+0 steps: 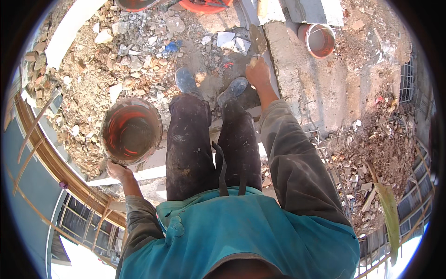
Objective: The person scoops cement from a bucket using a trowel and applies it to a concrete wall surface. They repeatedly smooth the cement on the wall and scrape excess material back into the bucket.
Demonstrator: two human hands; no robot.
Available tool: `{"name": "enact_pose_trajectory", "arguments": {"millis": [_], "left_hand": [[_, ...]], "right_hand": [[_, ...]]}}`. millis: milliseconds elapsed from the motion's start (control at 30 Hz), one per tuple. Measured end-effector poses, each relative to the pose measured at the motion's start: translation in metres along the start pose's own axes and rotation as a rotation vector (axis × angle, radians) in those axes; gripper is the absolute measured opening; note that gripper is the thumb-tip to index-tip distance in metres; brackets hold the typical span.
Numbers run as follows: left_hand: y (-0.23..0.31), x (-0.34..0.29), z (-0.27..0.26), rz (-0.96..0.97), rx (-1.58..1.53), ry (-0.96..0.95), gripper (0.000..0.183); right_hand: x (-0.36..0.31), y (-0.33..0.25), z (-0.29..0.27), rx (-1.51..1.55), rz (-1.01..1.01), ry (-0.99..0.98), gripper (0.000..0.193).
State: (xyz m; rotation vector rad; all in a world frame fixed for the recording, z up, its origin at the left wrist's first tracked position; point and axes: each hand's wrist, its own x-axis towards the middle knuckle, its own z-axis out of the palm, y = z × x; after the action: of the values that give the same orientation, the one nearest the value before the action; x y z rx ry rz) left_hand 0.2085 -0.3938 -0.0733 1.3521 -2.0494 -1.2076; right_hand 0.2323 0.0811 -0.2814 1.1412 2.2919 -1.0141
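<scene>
My left hand (120, 171) is closed on the near rim of a mortar-stained bucket (116, 122), orange inside, with grey mortar at its bottom. The bucket is to the left of my legs, its mouth facing up toward me. Out ahead, my right hand (258, 73) is wrapped round the handle end of a trowel (257, 39). The trowel's grey, mortar-coated blade points away from me, along the edge of a concrete strip (297, 83). The fingers of my right hand hide most of the handle. My boots (232, 89) stand just left of that hand.
Broken stones (134, 60) cover the ground at left, with white tile pieces (226, 40) beyond my boots. A second bucket (331, 46) stands far right; an orange tub (204, 5) sits at the top edge. Wire mesh (407, 83) and rubble (376, 158) lie at right.
</scene>
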Motion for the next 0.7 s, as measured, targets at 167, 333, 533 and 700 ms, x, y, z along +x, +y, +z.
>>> {"name": "enact_pose_trajectory", "arguments": {"millis": [167, 333, 533, 700], "left_hand": [[-0.001, 0.032, -0.028, -0.044, 0.035, 0.073, 0.032], [-0.007, 0.068, -0.029, -0.066, 0.028, 0.050, 0.031], [0.015, 0.074, 0.014, -0.067, 0.049, -0.113, 0.033], [0.044, 0.077, 0.049, -0.004, 0.025, -0.291, 0.024]], "right_hand": [[-0.083, 0.114, 0.021, -0.207, 0.253, -0.084, 0.042], [-0.219, 0.201, -0.001, -0.305, 0.501, -0.408, 0.037], [-0.283, 0.190, -0.018, -0.235, 0.361, -0.173, 0.043], [-0.283, 0.095, -0.064, -0.031, 0.208, 0.045, 0.052]]}}
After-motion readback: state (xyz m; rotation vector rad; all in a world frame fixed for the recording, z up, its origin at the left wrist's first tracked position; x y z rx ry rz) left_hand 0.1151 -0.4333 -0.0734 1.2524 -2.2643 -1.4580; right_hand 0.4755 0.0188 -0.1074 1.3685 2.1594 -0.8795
